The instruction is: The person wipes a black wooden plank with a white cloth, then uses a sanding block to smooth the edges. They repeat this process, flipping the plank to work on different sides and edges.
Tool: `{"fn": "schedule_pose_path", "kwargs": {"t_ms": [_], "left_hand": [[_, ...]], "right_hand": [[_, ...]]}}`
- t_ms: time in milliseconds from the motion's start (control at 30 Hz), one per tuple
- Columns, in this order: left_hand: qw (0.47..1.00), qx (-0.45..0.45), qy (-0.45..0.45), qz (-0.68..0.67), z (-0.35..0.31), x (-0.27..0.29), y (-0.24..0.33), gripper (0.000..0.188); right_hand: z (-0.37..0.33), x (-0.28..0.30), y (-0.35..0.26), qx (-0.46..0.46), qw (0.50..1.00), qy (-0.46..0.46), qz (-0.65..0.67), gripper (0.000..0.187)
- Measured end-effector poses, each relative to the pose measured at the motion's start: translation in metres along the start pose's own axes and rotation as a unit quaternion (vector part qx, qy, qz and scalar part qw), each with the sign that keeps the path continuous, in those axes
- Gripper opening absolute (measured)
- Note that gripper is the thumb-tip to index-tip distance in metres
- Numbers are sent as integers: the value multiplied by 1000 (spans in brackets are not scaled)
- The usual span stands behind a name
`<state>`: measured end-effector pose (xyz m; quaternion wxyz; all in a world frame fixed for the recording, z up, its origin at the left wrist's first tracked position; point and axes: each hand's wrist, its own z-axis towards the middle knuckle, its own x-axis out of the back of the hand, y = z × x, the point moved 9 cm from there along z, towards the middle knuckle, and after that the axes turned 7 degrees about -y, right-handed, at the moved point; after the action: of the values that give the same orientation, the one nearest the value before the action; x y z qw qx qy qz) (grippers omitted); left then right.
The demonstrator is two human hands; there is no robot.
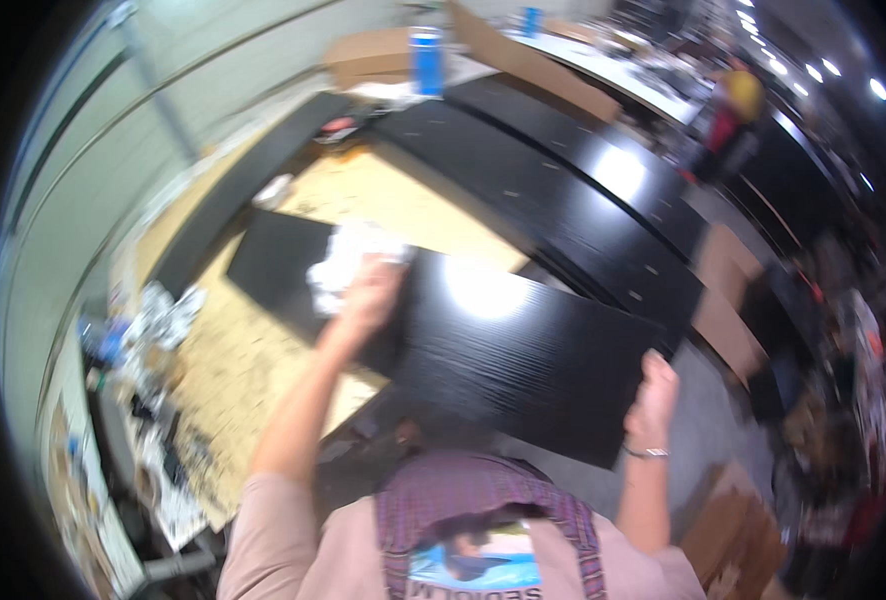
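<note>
A long black board with a glossy, faintly grained face lies in front of me, its right end reaching out past the pale work surface. Toward the board's left part, my left hand is closed on a crumpled white cloth pressed against the black face. At the right end my right hand grips the board's edge, with the fingers partly hidden and a band round the wrist. The underside of the board cannot be seen.
More black boards lie side by side beyond. A narrow black panel runs along the left. A blue can stands at the back near cardboard. Crumpled plastic lies at left. A blurred person is at far right.
</note>
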<state>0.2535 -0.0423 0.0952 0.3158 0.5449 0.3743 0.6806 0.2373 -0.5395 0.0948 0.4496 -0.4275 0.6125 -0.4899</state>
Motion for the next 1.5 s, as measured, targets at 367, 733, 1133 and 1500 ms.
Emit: {"fn": "schedule_pose_path", "kwargs": {"t_ms": [367,733,1133,1500], "left_hand": [[902,-370,71,213,-42,-12,243,27],[855,-403,9,325,-175,-36,209,25],[900,-291,-169,278,-179,-68,155,24],[827,-434,-322,156,-185,-264,261,66]], "right_hand": [[-26,94,-102,257,921,293,-12,53],[-31,-1,-161,408,805,-284,323,39],[-20,10,-22,-73,846,-276,450,35],[-37,55,28,-119,921,-234,286,41]]}}
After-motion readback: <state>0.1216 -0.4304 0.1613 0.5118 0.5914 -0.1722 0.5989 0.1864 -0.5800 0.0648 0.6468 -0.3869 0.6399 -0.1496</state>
